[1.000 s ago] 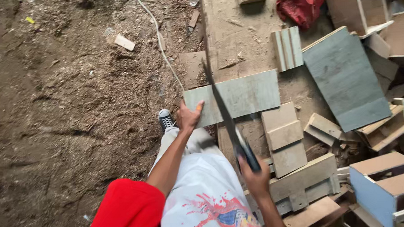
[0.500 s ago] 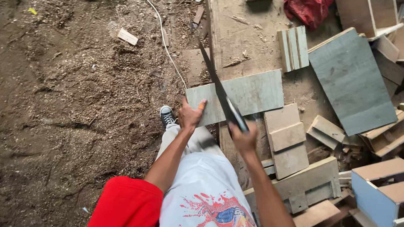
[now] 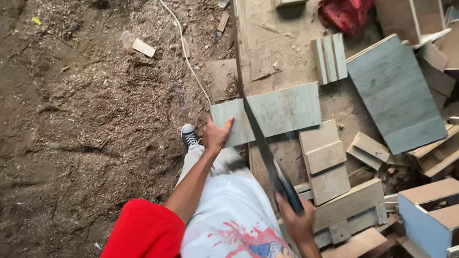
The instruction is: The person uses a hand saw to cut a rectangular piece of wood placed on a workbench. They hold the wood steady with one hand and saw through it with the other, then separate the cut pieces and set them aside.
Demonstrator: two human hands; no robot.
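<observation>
The right hand (image 3: 298,220) is closed around the handsaw (image 3: 265,149) handle. The blade is laid across the grey-green board (image 3: 285,111), which is pinned at its near-left corner by the spread left hand (image 3: 217,135). Offcut blocks (image 3: 324,158) are stacked just beside. Farther off, a white cord (image 3: 186,54) and red cloth (image 3: 345,8) are noted.

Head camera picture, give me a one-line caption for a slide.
Left hand steadies a grey board while the right hand draws a handsaw across it, above a sawdust-covered floor.
</observation>
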